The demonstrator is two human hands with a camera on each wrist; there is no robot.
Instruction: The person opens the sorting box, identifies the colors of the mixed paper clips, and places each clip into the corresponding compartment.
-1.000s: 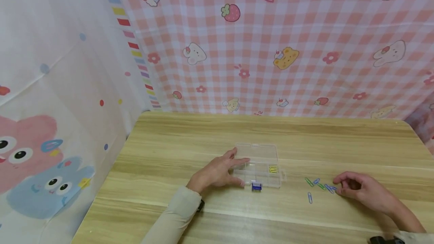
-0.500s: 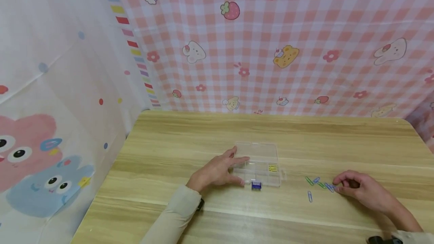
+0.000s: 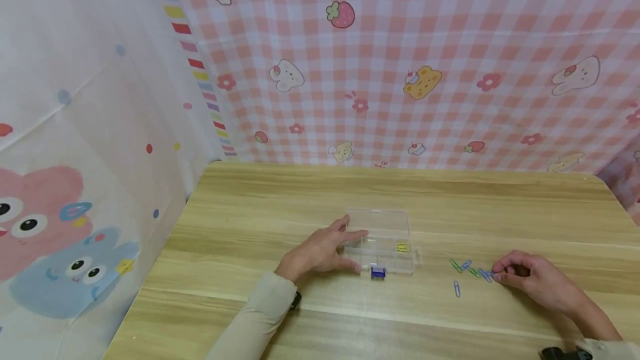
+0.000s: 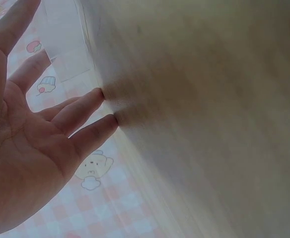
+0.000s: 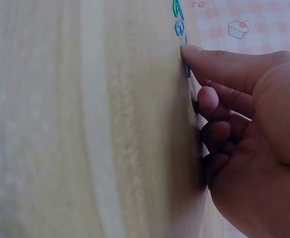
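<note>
A clear plastic compartment box (image 3: 395,264) lies with its lid (image 3: 382,221) raised back on the table. My left hand (image 3: 320,249) rests at its left side, fingers spread, with thumb and index reaching over the box. Small yellow pieces (image 3: 403,247) sit in a right-hand compartment. A dark blue piece (image 3: 378,273) is at the box's front edge; its kind is unclear. To the right, my right hand (image 3: 532,279) pinches the end of a blue paper clip (image 3: 490,275) between thumb and index. In the right wrist view, the thumb (image 5: 219,62) partly covers that clip.
Green paper clips (image 3: 455,265) and more blue paper clips (image 3: 466,265) lie loose left of the right hand. One blue paper clip (image 3: 457,289) lies apart, nearer the front. The wooden table (image 3: 280,193) meets a checked cloth (image 3: 310,110) at the back.
The right hand's thumb and index have closed slightly at the blue paper clip. The left hand and box stay put; the head view shifts a little.
</note>
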